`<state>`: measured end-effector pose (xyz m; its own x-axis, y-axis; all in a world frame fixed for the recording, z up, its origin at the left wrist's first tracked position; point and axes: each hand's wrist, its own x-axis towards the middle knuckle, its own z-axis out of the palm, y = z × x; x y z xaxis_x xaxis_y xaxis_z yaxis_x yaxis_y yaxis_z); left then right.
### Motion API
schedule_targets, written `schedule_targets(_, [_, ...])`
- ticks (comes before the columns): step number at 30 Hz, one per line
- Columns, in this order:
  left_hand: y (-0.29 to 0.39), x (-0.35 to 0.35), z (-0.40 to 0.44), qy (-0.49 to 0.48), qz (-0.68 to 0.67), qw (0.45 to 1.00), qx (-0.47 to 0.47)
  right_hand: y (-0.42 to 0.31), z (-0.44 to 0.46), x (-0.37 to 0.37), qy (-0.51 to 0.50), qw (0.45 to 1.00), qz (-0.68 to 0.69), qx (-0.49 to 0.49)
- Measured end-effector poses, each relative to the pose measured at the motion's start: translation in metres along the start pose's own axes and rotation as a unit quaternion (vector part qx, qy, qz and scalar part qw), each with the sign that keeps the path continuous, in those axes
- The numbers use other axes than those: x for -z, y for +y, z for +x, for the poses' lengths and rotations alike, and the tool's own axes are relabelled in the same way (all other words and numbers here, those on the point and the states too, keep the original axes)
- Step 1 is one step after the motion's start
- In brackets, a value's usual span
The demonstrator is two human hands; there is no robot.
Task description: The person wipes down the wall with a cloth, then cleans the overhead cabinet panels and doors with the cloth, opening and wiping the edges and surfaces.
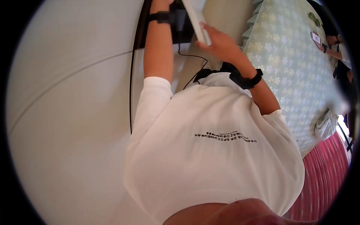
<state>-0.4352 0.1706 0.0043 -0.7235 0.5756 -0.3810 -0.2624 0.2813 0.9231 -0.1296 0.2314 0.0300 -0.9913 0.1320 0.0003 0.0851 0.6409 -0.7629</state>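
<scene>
My right hand [221, 44], with a black band on its wrist, is at the near end of a narrow white panel [194, 17]. Its thumb and fingers close on the panel's edge. The panel runs up past the top of the view, so its full shape is hidden. My left arm reaches up beside a dark recess [182, 28]. Only the base of my left hand [163, 3] shows; its fingers lie beyond the top edge. A black cable [193, 56] hangs from the dark recess and runs down towards my lap.
A bed with a pale green flowered cover [277, 67] stands to the right. Across it, another person's hand holds a phone [316, 38]. A green item [314, 19] and a white bundle [325, 123] lie on the cover. A pale wall [71, 112] rises at left; red striped fabric [318, 180] shows lower right.
</scene>
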Motion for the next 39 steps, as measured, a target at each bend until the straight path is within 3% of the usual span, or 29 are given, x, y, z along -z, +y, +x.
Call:
schedule_targets(1, [0.007, -0.002, -0.006, -0.030, -0.049, 0.998, -0.027, -0.001, 0.003, 0.006, 0.010, 1.000, 0.000, 0.000])
schedule_targets(2, [0.015, -0.007, -0.011, -0.007, -0.089, 0.996, -0.015, -0.003, 0.008, 0.014, -0.042, 0.999, -0.003, -0.013])
schedule_targets(4, [0.010, -0.001, 0.005, 0.016, -0.060, 0.998, 0.031, -0.002, 0.016, 0.031, -0.089, 0.996, -0.007, -0.023])
schedule_targets(5, [0.032, -0.020, -0.034, 0.061, 0.007, 0.997, 0.036, -0.005, 0.012, 0.032, -0.109, 0.994, -0.010, -0.021])
schedule_targets(6, [0.009, -0.016, -0.041, 0.055, -0.036, 0.998, 0.014, -0.006, 0.009, 0.031, -0.126, 0.992, -0.013, -0.017])
schedule_targets(10, [0.007, -0.075, -0.110, 0.101, -0.060, 0.991, 0.057, 0.020, 0.009, 0.048, -0.094, 0.995, 0.007, 0.017])
schedule_targets(13, [-0.003, -0.100, -0.129, 0.075, -0.076, 0.994, 0.038, 0.041, 0.010, 0.065, -0.102, 0.994, 0.040, 0.025])
schedule_targets(16, [-0.008, -0.103, -0.108, 0.059, -0.073, 0.995, 0.041, 0.054, 0.009, 0.078, -0.099, 0.993, 0.068, 0.006])
schedule_targets(18, [-0.008, -0.100, -0.084, 0.117, -0.092, 0.988, 0.029, 0.064, 0.009, 0.086, -0.083, 0.994, 0.072, 0.003])
schedule_targets(23, [0.017, -0.069, -0.016, 0.169, -0.098, 0.981, 0.010, 0.081, 0.010, 0.111, -0.126, 0.977, 0.170, -0.033])
schedule_targets(29, [0.033, -0.025, 0.057, 0.220, -0.104, 0.969, 0.038, 0.090, 0.009, 0.115, -0.132, 0.971, 0.197, -0.046])
schedule_targets(32, [0.043, -0.019, 0.059, 0.190, -0.128, 0.972, 0.050, 0.084, 0.006, 0.107, -0.096, 0.978, 0.186, -0.016])
schedule_targets(35, [0.039, -0.018, 0.062, 0.221, -0.114, 0.967, 0.050, 0.084, 0.003, 0.096, -0.075, 0.979, 0.192, 0.002])
schedule_targets(39, [0.041, -0.037, 0.037, 0.212, -0.122, 0.969, 0.034, 0.076, 0.003, 0.099, -0.116, 0.984, 0.132, -0.025])
